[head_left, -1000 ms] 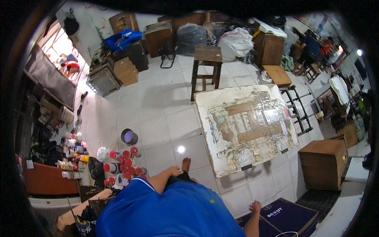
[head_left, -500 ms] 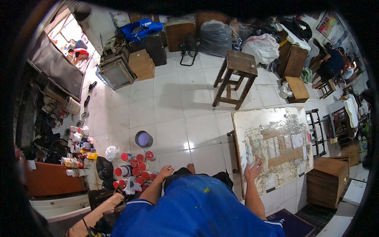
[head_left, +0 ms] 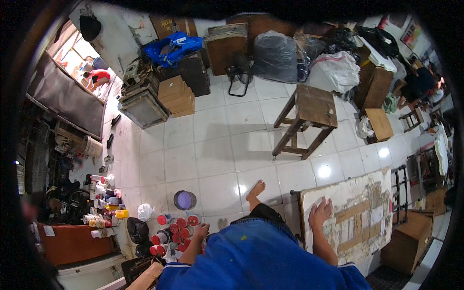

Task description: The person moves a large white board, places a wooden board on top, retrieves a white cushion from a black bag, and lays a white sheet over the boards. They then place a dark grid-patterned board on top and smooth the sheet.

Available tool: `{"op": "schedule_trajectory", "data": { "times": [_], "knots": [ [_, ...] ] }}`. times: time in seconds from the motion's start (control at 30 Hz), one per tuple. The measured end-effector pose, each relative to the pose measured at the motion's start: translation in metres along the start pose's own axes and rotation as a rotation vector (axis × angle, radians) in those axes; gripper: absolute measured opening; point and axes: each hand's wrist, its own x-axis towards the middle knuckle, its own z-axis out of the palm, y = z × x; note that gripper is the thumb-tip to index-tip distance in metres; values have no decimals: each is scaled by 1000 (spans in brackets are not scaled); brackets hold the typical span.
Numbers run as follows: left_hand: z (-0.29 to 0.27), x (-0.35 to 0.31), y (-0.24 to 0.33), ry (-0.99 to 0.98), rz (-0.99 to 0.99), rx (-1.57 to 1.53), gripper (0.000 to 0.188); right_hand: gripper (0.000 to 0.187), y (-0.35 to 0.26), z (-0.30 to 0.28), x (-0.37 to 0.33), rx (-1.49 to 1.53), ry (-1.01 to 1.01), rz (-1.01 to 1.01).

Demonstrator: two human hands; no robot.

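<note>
My right hand [head_left: 321, 212] lies over the left part of a worn white tabletop [head_left: 309, 232], its fingers spread and nothing held. Brown patches and peeled paper cover much of that top. My left hand [head_left: 201, 231] hangs beside my body with its fingers curled, and no object shows in it. It is nearest to a cluster of red-lidded jars [head_left: 181, 223] on the floor. Just beyond the jars stands a dark round tub [head_left: 178, 193] with purple stuff inside. One bare foot [head_left: 256, 190] of mine is stepped forward on the tiles.
Ahead stands a brown wooden stool [head_left: 315, 106]. Cardboard boxes [head_left: 176, 96], a wrapped grey bundle [head_left: 275, 58] and a white sack [head_left: 334, 72] line the back. Bottles [head_left: 101, 220] crowd the left. A stack of brown boards [head_left: 408, 241] stands right. Other people are far off.
I have moved forward with one foot stepping out. My right hand has shifted along the tabletop toward its far edge. The stool and jars now sit differently in view.
</note>
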Motion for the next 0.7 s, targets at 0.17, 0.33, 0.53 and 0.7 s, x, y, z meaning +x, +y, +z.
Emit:
{"op": "schedule_trajectory", "data": {
  "times": [0.17,0.33,0.53,0.7],
  "knots": [
    [28,50,123,7,118,311,55,51,-78,34,159,68,54,-252],
    [44,121,230,-82,213,106,62,38,-138,77,319,352,-366,-396],
    [54,189,373,-226,330,508,64,41,-168,93,339,772,-377,-170],
    [85,253,493,-245,226,459,58,39,-110,115,274,750,-592,192]
  ]
}}
